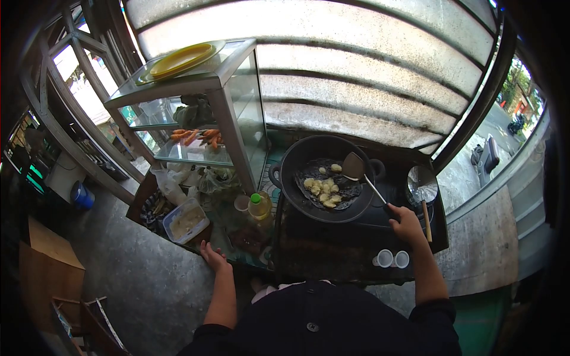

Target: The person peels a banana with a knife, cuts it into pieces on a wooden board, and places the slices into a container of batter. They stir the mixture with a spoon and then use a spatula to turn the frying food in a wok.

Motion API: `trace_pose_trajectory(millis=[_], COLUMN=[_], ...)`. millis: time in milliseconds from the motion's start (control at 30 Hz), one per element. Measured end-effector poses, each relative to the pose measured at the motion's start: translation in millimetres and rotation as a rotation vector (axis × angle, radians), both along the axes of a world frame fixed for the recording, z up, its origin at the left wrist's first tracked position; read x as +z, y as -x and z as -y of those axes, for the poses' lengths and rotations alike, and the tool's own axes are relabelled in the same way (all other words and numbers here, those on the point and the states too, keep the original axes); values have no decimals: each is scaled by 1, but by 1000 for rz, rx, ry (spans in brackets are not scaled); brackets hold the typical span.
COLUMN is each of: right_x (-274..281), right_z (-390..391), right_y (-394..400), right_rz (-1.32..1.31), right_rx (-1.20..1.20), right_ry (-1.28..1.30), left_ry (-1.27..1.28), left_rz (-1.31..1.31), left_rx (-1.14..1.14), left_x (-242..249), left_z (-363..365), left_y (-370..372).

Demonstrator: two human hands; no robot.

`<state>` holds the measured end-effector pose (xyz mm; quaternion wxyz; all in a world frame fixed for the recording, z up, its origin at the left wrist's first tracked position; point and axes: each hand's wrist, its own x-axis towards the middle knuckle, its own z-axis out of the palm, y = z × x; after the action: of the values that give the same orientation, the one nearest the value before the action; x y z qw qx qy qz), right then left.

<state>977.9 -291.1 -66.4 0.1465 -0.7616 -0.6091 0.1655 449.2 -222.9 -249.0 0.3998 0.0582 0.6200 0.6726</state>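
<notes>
My right hand [406, 223] is wrapped round the black handle of a spatula [354, 166], whose broad brown blade is inside a large dark wok [291, 203]. Several pale yellow pieces of food [323, 191] lie in oil at the bottom of the wok, left of and below the blade. My left hand [214, 256] is held with its fingers apart and nothing in it, just below a plastic tub [186, 221] of whitish contents at the counter's front edge. Right of the tub stands a bottle of yellow oil with a green cap [259, 206].
A glass cabinet [243, 113] stands at the back left, with orange food inside and a yellow plate [180, 61] on top. Two small white cups [393, 258] sit at the front right. Behind them are a foil-lined pan [422, 183] and a wooden handle [427, 221].
</notes>
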Motion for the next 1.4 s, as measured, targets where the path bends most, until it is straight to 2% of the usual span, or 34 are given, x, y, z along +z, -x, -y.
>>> trace_pose_trajectory(millis=[67,133,267,333,367,400,467,667,900,1067,1267,1333,1367,1400], right_x=[1,-15,-22,-8,-6,-5,-5,-2,16,-4,-2,-13,-11,-7], right_z=[1,3,1,-3,-4,-3,-1,2,5,14,32,45,50,52], right_y=[0,-13,-11,1,5,6,9,5,9,16,34,40,38,40], right_rz=[38,20,-94,-655,-791,-790,-972,-883,-813,-584,-475,-254,-272,-273], right_rx=[-36,71,157,-11,-33,-29,-82,16,-25,22,-9,294,210,208], right_ry=[26,-62,-10,361,392,389,416,292,231,148,239,-77,84,86], left_ry=[13,6,-5,5,2,-3,-9,-2,3,-5,-4,34,37,30], left_rz=[-8,-12,35,27,27,12,-3,-9,3,3,46,26,25,27], left_rx=[2,4,18,23,25,12,5,9,5,7,11,19,17,16], left_x=[4,5,-1,0,0,2,6,6,5,6,0,-2,-4,-3], left_z=[1,1,0,0,-1,0,2,4,5,3,1,10,10,10], left_y=[0,0,3,1,1,0,0,2,-1,-3,-1,2,2,2])
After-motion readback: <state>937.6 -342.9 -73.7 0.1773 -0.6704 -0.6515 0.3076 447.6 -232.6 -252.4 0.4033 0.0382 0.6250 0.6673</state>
